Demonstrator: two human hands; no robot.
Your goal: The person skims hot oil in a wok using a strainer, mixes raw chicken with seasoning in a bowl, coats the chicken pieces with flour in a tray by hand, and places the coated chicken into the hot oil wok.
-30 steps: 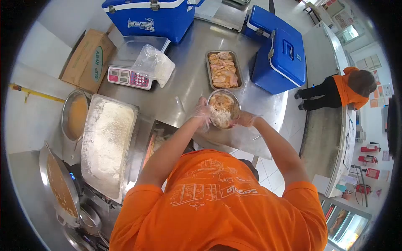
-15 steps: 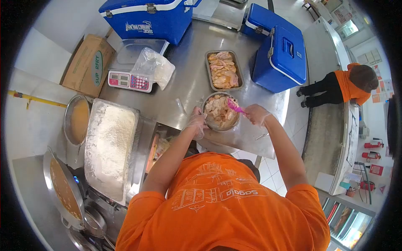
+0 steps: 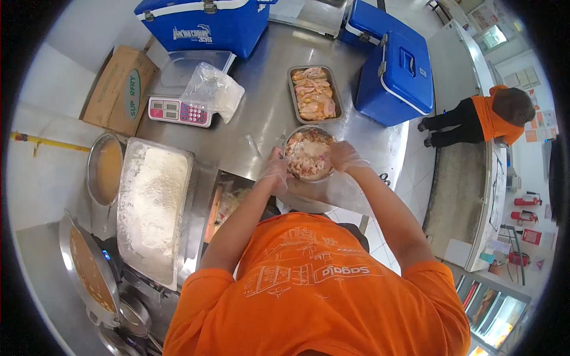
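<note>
A round metal bowl (image 3: 287, 169) stands at the front edge of the steel table, holding a floury mixture (image 3: 310, 154). My left hand (image 3: 275, 168), in a clear plastic glove, grips the bowl's left rim. At the right rim is my right hand (image 3: 344, 156), also gloved, its fingers closed over the edge of the mixture; a small bit of pink shows beside them, and most of what they hold is hidden. Just behind the bowl sits a rectangular metal tray (image 3: 339, 107) of raw marinated meat (image 3: 313, 95).
Blue coolers (image 3: 395, 77) stand at the back right, another (image 3: 208, 29) at the back left. A scale (image 3: 178, 111) carries a plastic bag (image 3: 212, 92). Left are a flour tray (image 3: 151, 207), a batter bowl (image 3: 107, 169) and a pan (image 3: 89, 270). Scissors (image 3: 385, 178) lie right; a person (image 3: 487, 121) stands beyond.
My right hand has moved left and down to the mixture from beyond the bowl's right rim; the pink utensil in it is now mostly hidden. Scissors now show beside the right forearm.
</note>
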